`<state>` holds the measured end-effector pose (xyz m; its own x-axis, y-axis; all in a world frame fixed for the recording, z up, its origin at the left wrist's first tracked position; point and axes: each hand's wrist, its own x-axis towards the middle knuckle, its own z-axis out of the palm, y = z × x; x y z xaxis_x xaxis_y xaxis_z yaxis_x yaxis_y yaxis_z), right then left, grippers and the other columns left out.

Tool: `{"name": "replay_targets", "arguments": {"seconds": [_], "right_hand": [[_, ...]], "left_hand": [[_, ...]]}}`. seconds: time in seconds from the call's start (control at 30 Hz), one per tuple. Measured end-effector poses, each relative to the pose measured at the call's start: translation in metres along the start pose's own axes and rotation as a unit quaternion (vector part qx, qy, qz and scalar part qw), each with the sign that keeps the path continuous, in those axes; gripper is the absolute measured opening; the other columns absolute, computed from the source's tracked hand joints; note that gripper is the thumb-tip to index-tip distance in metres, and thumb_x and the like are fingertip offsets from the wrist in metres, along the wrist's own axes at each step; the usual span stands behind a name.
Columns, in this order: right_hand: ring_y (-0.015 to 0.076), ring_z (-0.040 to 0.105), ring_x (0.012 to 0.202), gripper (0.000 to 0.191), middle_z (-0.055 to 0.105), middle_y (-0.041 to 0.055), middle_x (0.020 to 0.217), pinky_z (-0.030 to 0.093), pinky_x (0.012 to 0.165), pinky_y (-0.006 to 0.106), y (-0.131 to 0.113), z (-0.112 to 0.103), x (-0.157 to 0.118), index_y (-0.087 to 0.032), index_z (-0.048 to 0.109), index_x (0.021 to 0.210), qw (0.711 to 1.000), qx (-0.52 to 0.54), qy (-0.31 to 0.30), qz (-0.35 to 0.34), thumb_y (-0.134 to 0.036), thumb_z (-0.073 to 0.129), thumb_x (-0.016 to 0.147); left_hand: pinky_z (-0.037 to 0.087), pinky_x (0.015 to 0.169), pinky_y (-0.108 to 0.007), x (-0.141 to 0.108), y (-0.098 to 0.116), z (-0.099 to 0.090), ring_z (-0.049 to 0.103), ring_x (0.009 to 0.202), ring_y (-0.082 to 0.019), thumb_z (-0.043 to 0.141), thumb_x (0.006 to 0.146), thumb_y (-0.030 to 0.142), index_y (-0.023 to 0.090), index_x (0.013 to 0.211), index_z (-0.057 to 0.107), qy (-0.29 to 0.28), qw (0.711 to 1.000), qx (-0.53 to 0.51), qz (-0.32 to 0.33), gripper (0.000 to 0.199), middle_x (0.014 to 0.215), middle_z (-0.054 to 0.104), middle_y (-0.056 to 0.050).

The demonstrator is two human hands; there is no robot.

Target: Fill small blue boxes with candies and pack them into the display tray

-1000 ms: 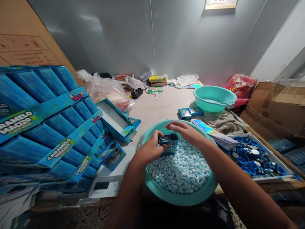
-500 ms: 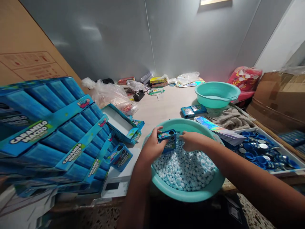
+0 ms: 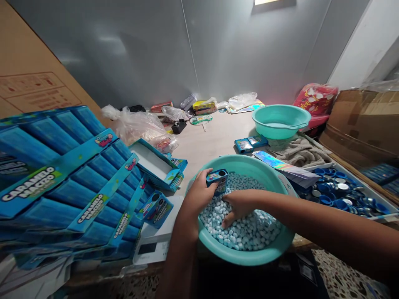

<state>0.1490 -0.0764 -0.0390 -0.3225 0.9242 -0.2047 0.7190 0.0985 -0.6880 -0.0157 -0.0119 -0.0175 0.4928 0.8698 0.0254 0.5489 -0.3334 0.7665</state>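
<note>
My left hand (image 3: pixel 198 192) is closed around a small blue candy box (image 3: pixel 217 181) with a dark round spot on its top, held over the left side of a turquoise basin (image 3: pixel 246 258). White and pale-blue candies (image 3: pixel 249 234) fill the basin's bottom. Into them reaches my right hand (image 3: pixel 241 204), just right of the box, thumb spread away from the fingers; the fingertips are partly buried. A similar blue box (image 3: pixel 156 209) stands on a white scale (image 3: pixel 152 245) left of my left forearm.
Stacked display trays of blue boxes (image 3: pixel 71 174) fill the left, beside an opened blue carton (image 3: pixel 152 160). Beyond the basin lie two blue boxes (image 3: pixel 251 143) and a second turquoise basin (image 3: pixel 280 120). A tray of blue caps (image 3: pixel 339 191) and a grey cloth (image 3: pixel 307 153) sit right.
My right hand has moved from beside the box's right edge down and toward me into the candies, its thumb now spread. My left hand still holds the box, shifted very little.
</note>
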Motion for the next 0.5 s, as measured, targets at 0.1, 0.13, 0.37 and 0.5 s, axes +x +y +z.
{"name": "replay_targets", "arguments": {"seconds": [0.1,0.13,0.37,0.5], "right_hand": [[0.011,0.037,0.038,0.043,0.046,-0.0057,0.042,0.029,0.043,0.028,0.0,-0.001,0.003,-0.023,0.052,0.055,0.999,0.032,0.01,-0.021,-0.036,0.092,0.049],[0.0103,0.037,0.038,0.037,0.046,-0.0059,0.042,0.027,0.042,0.027,0.001,-0.003,0.003,-0.022,0.054,0.055,0.999,0.036,0.009,-0.028,-0.031,0.09,0.051],[0.0116,0.052,0.045,0.019,0.061,-0.0027,0.058,0.038,0.041,0.022,-0.002,-0.036,-0.014,-0.023,0.072,0.084,0.984,0.174,-0.044,-0.016,-0.038,0.074,0.074],[0.0118,0.05,0.047,0.021,0.057,-0.0023,0.057,0.041,0.041,0.024,-0.004,-0.05,-0.017,-0.022,0.069,0.081,0.925,0.368,0.087,-0.04,-0.04,0.075,0.073]], "left_hand": [[0.043,0.114,-0.05,-0.002,0.002,-0.001,0.055,0.132,-0.031,0.064,0.088,0.031,0.024,0.13,0.057,-0.009,1.0,0.003,-0.001,0.043,0.14,0.06,-0.012],[0.044,0.113,-0.049,-0.002,0.003,-0.001,0.057,0.129,-0.031,0.064,0.089,0.031,0.025,0.129,0.057,-0.014,1.0,0.0,-0.003,0.041,0.137,0.063,-0.011],[0.05,0.104,-0.05,-0.006,0.006,-0.001,0.064,0.118,-0.032,0.064,0.089,0.032,0.025,0.132,0.056,-0.019,1.0,0.0,-0.016,0.044,0.129,0.069,-0.009],[0.05,0.105,-0.05,-0.009,0.009,-0.002,0.063,0.121,-0.032,0.064,0.088,0.031,0.028,0.131,0.06,-0.047,0.999,0.003,0.017,0.043,0.131,0.068,-0.007]]}}
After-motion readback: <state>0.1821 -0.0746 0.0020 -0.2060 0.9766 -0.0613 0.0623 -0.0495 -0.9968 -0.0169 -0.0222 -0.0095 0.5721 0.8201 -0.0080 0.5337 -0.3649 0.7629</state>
